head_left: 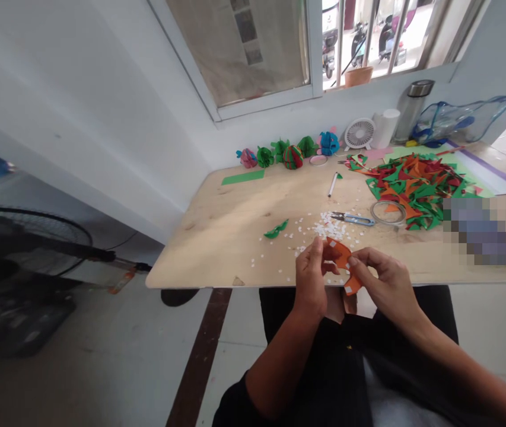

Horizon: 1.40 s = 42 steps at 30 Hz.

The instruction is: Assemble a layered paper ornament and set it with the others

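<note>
Between my hands, just over the table's near edge, is a curved orange paper piece [340, 252] with small white squares on it. My left hand [312, 273] grips its left end between thumb and fingers. The thumb and fingers of my right hand [381, 276] pinch it near the middle, at its right side. Just beyond my hands, many small white paper bits [326, 226] lie scattered on the wood. Thread snips [354, 219] with blue handles rest among them. To the left lies a small folded green paper piece [276, 229].
A heap of red, orange and green paper cut-outs [422, 181] covers the right side, with a tape roll [388, 212] before it. A white pen [333, 185] lies mid-table. Along the wall stand several paper ornaments [292, 156], a small fan [359, 134] and a bottle [414, 112].
</note>
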Tool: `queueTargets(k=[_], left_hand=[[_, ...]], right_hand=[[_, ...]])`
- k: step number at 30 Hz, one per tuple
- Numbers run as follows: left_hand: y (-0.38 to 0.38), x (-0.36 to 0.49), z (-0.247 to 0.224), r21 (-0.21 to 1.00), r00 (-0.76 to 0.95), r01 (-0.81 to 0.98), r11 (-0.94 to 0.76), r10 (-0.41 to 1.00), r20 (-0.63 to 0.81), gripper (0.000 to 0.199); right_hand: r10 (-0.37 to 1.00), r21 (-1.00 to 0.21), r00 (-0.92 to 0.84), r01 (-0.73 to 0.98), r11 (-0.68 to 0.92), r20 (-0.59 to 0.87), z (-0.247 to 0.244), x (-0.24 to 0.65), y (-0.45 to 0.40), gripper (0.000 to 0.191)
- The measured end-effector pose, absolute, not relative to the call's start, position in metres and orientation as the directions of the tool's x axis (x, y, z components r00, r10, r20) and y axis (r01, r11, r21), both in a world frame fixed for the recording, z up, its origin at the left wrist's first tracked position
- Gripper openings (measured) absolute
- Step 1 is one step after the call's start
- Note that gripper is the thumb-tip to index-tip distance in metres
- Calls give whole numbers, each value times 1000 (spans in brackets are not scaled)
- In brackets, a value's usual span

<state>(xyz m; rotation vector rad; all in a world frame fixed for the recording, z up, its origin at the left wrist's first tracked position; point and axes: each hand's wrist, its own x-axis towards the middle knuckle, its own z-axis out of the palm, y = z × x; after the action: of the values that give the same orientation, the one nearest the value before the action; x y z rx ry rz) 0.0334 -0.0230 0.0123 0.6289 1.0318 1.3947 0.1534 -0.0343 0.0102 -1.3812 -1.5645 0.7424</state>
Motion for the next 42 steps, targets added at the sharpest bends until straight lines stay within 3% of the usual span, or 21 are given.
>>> queueTargets(k=[6,13,17,22,29,36,42], left_hand=[[-41,31,13,884,-57,-432,182,972,-228,15],[-44,27,19,740,74,-582,337,928,-365,21],[-41,27,15,809,-60,-545,219,952,-299,15],[-36,32,10,872,-248,-488,42,951,-185,10],[-34,36,5,915,-241,-403,-5,965,-101,13],[-32,39,1,921,-285,-389,-22,954,-98,17],[-32,41,1,927,-283,-375,-19,954,-95,19]], right_hand=[[976,-915,33,355,190,216,8,155,-40,25],[995,-968,-21,232,101,99,4,154,-37,28],[987,-954,-13,256,160,161,6,155,-33,25],[958,-912,129,361,196,257,12,160,-33,21],[997,-988,-41,142,63,58,10,157,-31,29],[970,-868,-8,445,220,241,6,154,-34,19],[884,-621,-91,679,391,458,2,153,-32,21]])
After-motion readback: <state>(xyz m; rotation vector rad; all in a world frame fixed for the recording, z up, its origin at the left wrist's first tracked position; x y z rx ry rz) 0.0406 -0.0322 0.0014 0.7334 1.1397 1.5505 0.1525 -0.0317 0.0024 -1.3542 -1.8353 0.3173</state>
